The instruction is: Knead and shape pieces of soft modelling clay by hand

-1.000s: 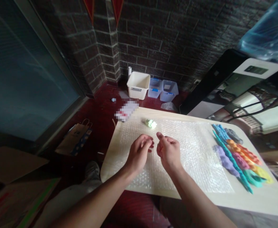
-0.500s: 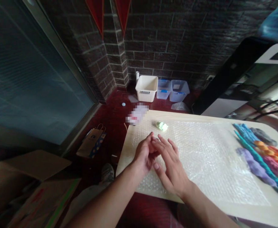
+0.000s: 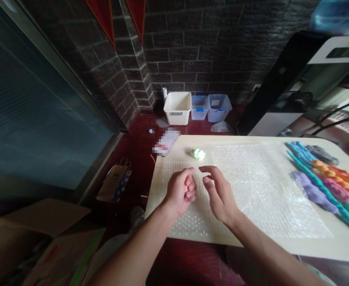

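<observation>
Over the bubble wrap (image 3: pixel 260 190) on the table, my left hand (image 3: pixel 182 190) is closed, its fingers curled in and its thumb laid toward the right. Whatever may be inside that fist is hidden. My right hand (image 3: pixel 220 192) faces it across a small gap, thumb and index finger apart, with nothing visible between them. Just beyond both hands lies a small, shiny, pale green lump (image 3: pixel 198 153) on the wrap. Neither hand touches it.
Soft-looking coloured bundles (image 3: pixel 314 190) lie at the right of the pale table (image 3: pixel 311 248). A white bin (image 3: pixel 177 115) and clear boxes (image 3: pixel 218 111) stand on the floor by the brick wall. An open cardboard box (image 3: pixel 52 222) and a paper bag (image 3: pixel 111 182) are at left.
My hands have drawn apart from being close together. The left fingers are now curled into a fist. The view has shifted slightly, so the surroundings appear farther left.
</observation>
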Motion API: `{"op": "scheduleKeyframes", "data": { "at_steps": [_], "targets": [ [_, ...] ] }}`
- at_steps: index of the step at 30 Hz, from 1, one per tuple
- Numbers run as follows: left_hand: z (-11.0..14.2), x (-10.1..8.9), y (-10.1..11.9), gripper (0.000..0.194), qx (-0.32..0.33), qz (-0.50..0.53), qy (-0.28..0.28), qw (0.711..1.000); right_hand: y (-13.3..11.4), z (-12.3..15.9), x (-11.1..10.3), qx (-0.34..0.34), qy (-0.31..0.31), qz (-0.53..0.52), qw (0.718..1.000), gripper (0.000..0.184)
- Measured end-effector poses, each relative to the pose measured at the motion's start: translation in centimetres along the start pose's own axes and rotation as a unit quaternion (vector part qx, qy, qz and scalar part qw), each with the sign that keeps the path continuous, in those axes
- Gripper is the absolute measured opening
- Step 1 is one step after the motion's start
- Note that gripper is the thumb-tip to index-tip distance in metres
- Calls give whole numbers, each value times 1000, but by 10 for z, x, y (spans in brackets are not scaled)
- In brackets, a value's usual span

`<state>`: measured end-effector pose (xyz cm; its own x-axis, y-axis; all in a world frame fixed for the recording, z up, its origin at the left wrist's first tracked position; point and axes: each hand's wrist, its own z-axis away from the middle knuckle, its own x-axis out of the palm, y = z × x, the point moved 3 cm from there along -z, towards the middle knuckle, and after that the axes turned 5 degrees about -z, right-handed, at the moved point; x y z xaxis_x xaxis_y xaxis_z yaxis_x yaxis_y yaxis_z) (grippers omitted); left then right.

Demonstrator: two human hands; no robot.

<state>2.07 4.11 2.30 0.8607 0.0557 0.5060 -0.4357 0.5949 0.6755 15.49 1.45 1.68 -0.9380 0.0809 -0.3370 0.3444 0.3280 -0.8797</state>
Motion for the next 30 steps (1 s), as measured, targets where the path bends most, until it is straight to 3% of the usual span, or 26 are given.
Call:
{"op": "scheduleKeyframes", "data": {
  "at_steps": [6, 11, 14, 17, 24, 27, 30],
  "targets": [
    [-6, -3, 2, 33, 79, 41, -49, 995, -1, -3, -3, -2, 8, -8, 1000, 32],
    [-4, -2, 4, 41, 33, 48, -35, 998, 3, -5, -3, 15, 20, -10, 1000, 34],
    [0, 0, 7, 62, 3, 61, -36, 998, 6, -4, -2, 25, 21, -24, 999, 36],
    [3, 1, 8, 67, -10, 59, -42, 997, 7, -4, -1, 29, 13, -41, 999, 37],
    [2, 1, 6, 64, -36, 52, -23, 998, 6, -4, 1, 29, -6, -43, 999, 38],
    [-2, -2, 7, 54, -23, 83, -10, 996, 5, -5, 0, 26, 2, -31, 999, 36],
    [-5, -3, 4, 41, -16, 130, -45, 990, 1, -5, -4, 1, 26, -1, 1000, 34]
  ]
}}
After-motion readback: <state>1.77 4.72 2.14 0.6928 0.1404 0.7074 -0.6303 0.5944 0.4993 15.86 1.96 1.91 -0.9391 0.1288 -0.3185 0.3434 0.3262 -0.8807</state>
